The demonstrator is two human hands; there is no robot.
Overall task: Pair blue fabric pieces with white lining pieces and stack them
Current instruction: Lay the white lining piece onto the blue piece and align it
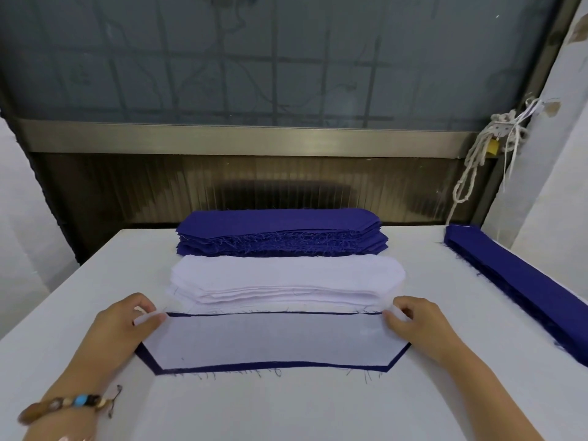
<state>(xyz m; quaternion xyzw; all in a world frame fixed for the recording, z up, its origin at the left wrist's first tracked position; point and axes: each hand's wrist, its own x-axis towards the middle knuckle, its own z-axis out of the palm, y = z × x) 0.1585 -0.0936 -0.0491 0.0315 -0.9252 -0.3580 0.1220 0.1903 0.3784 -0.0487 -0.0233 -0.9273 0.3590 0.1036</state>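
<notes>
Closest to me is a left wrist with one brown and blue bead bracelet (pixel 63 405) on it. The white cloth-covered surface (pixel 286 412) spreads out under everything.

Just past that, one thin white lining piece with slanted corners (pixel 270 338) lies flat on top of one dark blue fabric piece of the same shape (pixel 149 360). The blue one is a bit bigger, so it shows as a thin blue line all around the white one. Loose threads stick out along its edges.

Two bare hands are on this pair. The left hand (pixel 127 319) pinches the far left corner of the white lining piece between thumb and fingers. The right hand (pixel 416 323) pinches the far right corner the same way.

Right behind the pair sits one pile of white lining pieces (pixel 286 276). There are too many layers for me to count. Behind that, touching it, is one pile of dark blue fabric pieces (pixel 280 232) with fuzzy, frayed edges, also too many to count.

Off to the right, well apart from the piles, one long pile of narrow dark blue strips (pixel 521 288) runs along the edge of the surface.

Farthest away is a big grey window pane (pixel 254 58) in a metal frame. One knotted white rope (pixel 477 160) hangs by its right side, with a small yellow thing (pixel 493 146) in the knot that I cannot make out.
</notes>
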